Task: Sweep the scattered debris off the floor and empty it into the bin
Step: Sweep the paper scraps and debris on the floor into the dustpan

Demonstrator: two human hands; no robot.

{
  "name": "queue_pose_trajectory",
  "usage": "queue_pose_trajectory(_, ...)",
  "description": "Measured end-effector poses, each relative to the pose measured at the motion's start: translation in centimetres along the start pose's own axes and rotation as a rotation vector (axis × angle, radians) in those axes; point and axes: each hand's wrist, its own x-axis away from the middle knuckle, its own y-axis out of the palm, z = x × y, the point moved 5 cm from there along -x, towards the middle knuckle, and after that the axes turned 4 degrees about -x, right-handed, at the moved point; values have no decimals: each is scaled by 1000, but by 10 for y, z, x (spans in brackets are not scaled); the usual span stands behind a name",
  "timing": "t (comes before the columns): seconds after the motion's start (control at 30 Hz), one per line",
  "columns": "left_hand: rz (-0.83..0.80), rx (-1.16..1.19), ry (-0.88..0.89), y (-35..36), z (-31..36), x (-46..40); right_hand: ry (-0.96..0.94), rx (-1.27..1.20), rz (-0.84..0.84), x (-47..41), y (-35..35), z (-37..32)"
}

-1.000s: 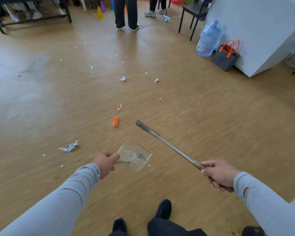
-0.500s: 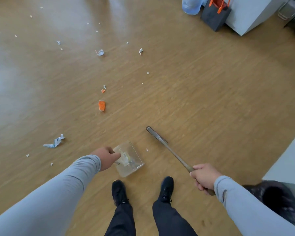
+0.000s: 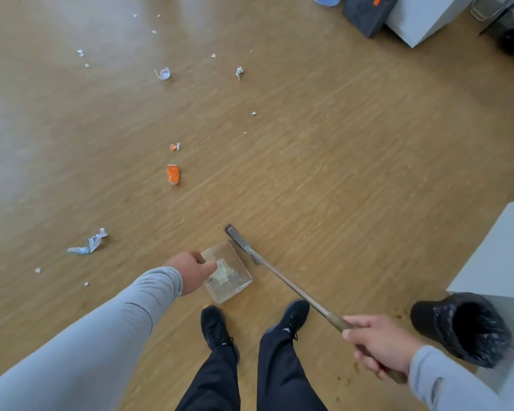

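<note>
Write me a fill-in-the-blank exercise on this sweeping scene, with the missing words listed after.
1. The left hand holds a clear plastic ____.
2. The right hand grips the long metal-handled broom, whose head rests on the ____ floor.
3. The crumpled scrap lying ahead of the person's black shoes is coloured ____.
4. The round bin at the right is lined with a ____ bag.

Missing words: dustpan; wooden; orange; black

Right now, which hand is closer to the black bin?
Right. The right hand grips the broom handle just beside the black-lined bin; the left hand holds the clear dustpan, beyond both feet.
</note>
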Motion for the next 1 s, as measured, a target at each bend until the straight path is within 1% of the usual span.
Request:
queue_pose_trajectory(0.2,-18,-28,42,10,-2,6,-92,164,120,-11,35,-32)
queue_pose_trajectory(0.3,-31,-7,41,14,-10,12,-31,60,74,-21,45,-38)
queue_pose_trajectory(0.37,-33,11,34,14,-19,17,26,-17,29,-19,35,-39)
queue_pose_trajectory(0.43,-21,48,15,5,-30,26,36,-40,1,-7,21,-43)
queue_pose_trajectory(0.57,-2,245,-8,-24,-41,47,-58,-14,31,22,6,-66)
queue_pose_trajectory(0.7,79,331,-6,-61,-37,59,-193,23,107,36,1,-113)
queue_pose_trajectory(0.83,141,406,12,-93,-16,59,-296,15,164,38,-11,-172)
queue_pose_trajectory(0.93,179,429,31,-116,9,54,-333,-69,178,30,-37,-214)
queue_pose_trajectory(1.0,200,438,35,-131,28,45,-366,-105,185,21,-58,-230)
